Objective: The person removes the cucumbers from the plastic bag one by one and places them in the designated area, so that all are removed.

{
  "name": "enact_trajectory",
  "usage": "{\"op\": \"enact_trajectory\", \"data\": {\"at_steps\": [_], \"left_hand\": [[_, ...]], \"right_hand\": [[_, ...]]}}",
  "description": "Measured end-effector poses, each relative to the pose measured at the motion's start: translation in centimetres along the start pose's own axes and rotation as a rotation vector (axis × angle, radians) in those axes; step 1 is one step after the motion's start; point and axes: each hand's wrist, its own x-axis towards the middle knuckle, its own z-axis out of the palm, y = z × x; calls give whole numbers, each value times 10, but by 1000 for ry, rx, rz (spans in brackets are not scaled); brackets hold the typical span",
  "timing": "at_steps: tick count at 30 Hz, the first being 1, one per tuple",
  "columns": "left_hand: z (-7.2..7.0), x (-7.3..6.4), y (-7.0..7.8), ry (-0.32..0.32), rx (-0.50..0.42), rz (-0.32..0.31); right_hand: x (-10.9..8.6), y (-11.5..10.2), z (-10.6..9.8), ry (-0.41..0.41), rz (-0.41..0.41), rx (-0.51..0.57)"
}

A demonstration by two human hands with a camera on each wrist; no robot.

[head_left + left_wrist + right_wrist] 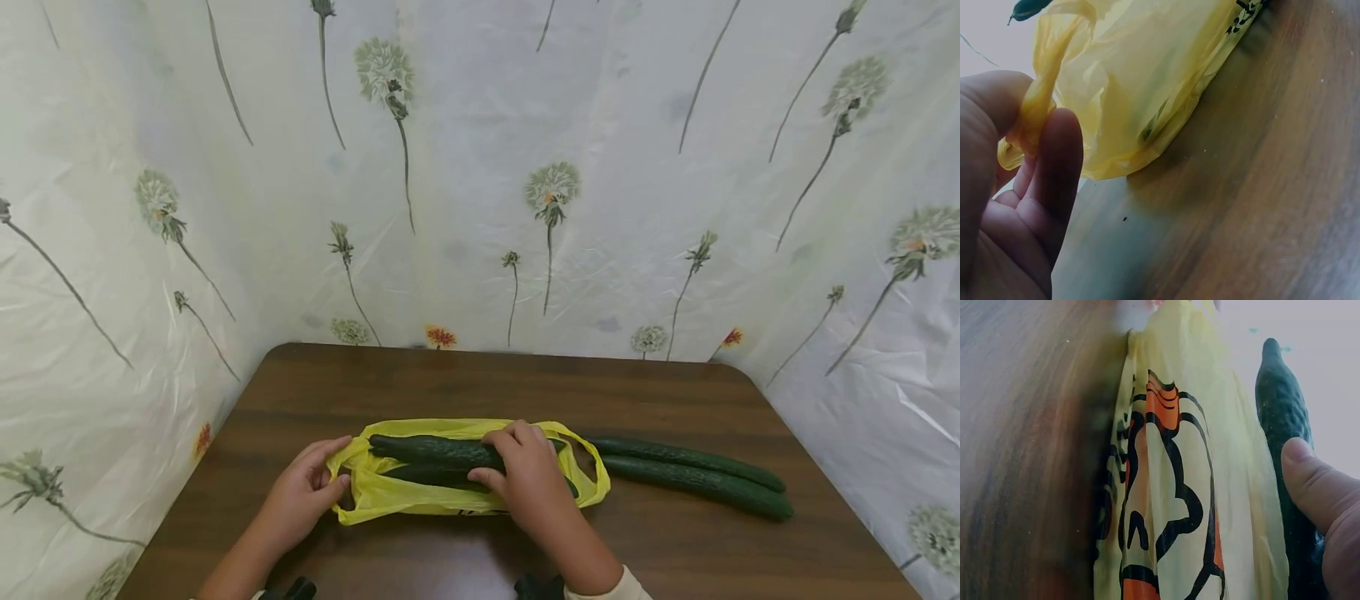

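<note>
A yellow plastic bag [405, 500] lies along the middle of the table with its mouth spread upward. My left hand [298, 492] pinches the bag's left end between thumb and fingers; the left wrist view shows the gathered plastic [1044, 94] in that pinch. Over the bag, my right hand [528, 475] grips a dark green cucumber [435, 451], its thumb [1310, 472] along the near side. Below that one, a second cucumber [427, 476] rests inside the bag, partly hidden by the right hand. The right wrist view shows orange and black print on the bag's side.
Two more long cucumbers [697, 479] lie side by side on the brown wooden table [360, 379], right of the bag, their left ends behind its handle loop [602, 475]. A floral plastic curtain [465, 250] surrounds the table's back and sides.
</note>
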Motion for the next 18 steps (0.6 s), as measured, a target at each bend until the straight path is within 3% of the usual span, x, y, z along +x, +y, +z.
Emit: {"op": "enact_trajectory", "data": {"at_steps": [12,18], "left_hand": [[1,0,0,-1,-39,16],[2,-1,-1,11,-30,29]], "right_hand": [[1,-9,-4,9,-82,-6],[1,-15,-11,-9,-85,-15]]}}
